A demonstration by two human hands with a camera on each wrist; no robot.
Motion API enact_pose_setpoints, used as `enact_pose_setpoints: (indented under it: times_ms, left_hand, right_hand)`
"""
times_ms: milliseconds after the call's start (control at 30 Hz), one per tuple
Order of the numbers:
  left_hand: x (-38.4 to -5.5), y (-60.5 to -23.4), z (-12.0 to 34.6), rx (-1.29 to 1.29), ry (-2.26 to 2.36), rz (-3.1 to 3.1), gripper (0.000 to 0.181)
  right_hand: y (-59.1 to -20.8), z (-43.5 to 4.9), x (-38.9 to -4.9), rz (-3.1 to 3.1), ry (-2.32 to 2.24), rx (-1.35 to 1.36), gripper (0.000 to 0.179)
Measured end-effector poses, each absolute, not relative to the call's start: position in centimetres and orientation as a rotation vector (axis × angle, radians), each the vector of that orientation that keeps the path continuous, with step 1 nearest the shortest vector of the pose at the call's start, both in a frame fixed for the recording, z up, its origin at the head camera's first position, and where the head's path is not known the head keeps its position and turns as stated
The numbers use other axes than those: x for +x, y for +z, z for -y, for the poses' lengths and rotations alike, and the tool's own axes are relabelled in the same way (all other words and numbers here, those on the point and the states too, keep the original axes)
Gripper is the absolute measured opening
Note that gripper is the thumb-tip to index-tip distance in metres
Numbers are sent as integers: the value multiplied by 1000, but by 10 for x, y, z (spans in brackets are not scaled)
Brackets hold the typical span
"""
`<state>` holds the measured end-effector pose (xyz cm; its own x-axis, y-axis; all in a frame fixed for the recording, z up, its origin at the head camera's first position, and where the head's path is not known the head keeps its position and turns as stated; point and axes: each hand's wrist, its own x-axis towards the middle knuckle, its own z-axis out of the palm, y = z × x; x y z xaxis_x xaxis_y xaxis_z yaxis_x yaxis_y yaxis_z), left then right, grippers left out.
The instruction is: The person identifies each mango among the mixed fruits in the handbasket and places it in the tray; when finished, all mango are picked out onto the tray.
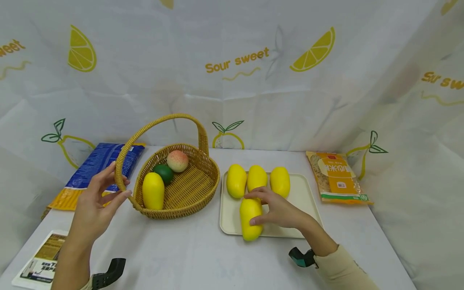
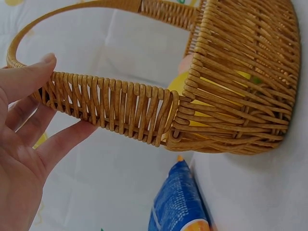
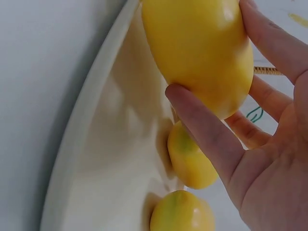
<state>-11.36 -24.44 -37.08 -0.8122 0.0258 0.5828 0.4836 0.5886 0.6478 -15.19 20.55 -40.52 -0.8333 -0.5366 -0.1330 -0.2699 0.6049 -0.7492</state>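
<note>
My left hand (image 1: 93,207) grips the side of the handle of a woven basket (image 1: 193,183), thumb and fingers curled round the wicker. Inside the basket lie a yellow mango (image 1: 153,191), a dark green fruit (image 1: 163,173) and a pinkish peach (image 1: 177,161). My right hand (image 1: 277,209) holds another mango (image 1: 250,230) between thumb and fingers, over the front edge of a cream tray (image 1: 302,193). The right wrist view shows this mango (image 3: 199,48) from close by. Behind it on the tray sit three more mangoes (image 1: 236,181).
Left of the basket, a blue and orange bag (image 1: 98,165) leans by the cloth backdrop. An orange food packet (image 1: 338,177) lies right of the tray. A white and brown printed packet (image 1: 41,259) lies at the front left, beside the left forearm.
</note>
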Motion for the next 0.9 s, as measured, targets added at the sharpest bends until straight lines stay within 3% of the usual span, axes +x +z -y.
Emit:
enact_pose_setpoints:
  times_ms: [900]
  left_hand:
    - [-112, -373, 245, -429, -1188, 2246, 93]
  right_hand:
    - [-406, -207, -150, -2450, -1086, -681, 63]
